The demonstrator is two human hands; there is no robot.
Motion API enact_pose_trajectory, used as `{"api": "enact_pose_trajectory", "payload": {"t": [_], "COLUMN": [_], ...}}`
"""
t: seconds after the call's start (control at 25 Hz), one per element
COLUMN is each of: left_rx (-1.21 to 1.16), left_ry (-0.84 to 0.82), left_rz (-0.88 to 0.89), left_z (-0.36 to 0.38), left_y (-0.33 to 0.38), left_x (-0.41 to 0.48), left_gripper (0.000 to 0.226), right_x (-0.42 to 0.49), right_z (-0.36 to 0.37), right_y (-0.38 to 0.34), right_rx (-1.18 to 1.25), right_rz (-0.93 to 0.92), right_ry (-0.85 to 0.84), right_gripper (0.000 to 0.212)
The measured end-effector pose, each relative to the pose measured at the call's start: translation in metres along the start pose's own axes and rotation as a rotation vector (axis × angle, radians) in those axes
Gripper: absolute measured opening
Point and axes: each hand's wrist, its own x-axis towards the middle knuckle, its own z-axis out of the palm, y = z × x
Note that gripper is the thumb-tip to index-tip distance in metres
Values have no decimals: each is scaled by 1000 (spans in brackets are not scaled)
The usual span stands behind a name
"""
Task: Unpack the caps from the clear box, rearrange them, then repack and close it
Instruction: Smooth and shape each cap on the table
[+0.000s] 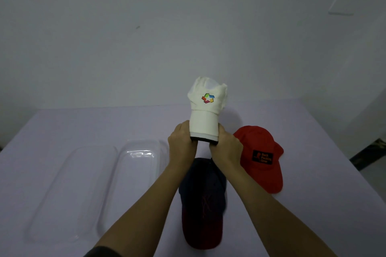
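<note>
Head camera looks down over a pale lilac table (pixel 313 210). At the far left we find the clear box (pixel 71 192) lying open and flat on it, with its two see-through halves side by side. The left half is broad and shallow, and the right half sits just beside it, nearer the arms.

Moving right, we come to the left hand (pixel 181 146), raised above the table, its fingers curled round the left edge of a brim. That brim belongs to the white cap (pixel 206 108), which hangs in the air between both hands and well clear of the box. Its crown stands upward and a many-coloured logo (pixel 208 98) faces us. The brim is bent into a narrow curve, and a dark edge shows along its bottom.

Beneath the hands, between the two forearms, a navy cap (pixel 202 194) lies on the table with its dark red brim pointing towards us; the arms hide part of its crown.

The right hand (pixel 226 148) mirrors the left, gripping the brim's right edge with curled fingers. How the thumbs lie we cannot tell.

Further right, a red cap (pixel 261 156) rests on the table near the navy one, with the right forearm crossing between them. It bears a black patch (pixel 262 157) whose orange lettering is too blurred for us to read.

High on the wall at the far right we make out a pale wall plate (pixel 342 4).
</note>
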Motion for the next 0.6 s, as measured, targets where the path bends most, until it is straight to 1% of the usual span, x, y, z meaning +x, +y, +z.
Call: {"api": "enact_pose_trajectory", "payload": {"t": [0.08, 0.16, 0.2, 0.24, 0.28, 0.36, 0.44, 0.52, 0.6], "left_rx": [-164, -330, -349, -319, -264, -152, -85, -18, -18], "left_ry": [23, -19, -19, 9, 46, 79, 41, 4, 19], "left_rz": [-153, -340, -369, -344, -278, -117, 1, 92, 106], "left_z": [-4, -5, -7, -9, -12, -15, -19, -20, -21], "left_y": [13, 21, 22, 21, 17, 5, -12, -27, -29], "left_x": [3, 4, 4, 4, 4, 7, 13, 15, 11], "left_gripper": [17, 22, 20, 18, 19, 29, 40, 56, 63], "right_x": [5, 10, 12, 12, 11, 7, 4, 1, 2], "right_z": [1, 1, 0, -1, -1, -4, -8, -13, -18], "right_y": [-5, -5, -2, 2, 7, 17, 24, 27, 28], "right_rx": [96, 135, 123, 100, 76, 49, -6, -59, 18], "right_rz": [19, -35, -71, -106, -137, -178, -258, -328, -284], "right_ry": [-14, -3, 5, 13, 22, 47, 58, 41, 11], "right_gripper": [32, 31, 33, 37, 41, 45, 49, 51, 55]}}
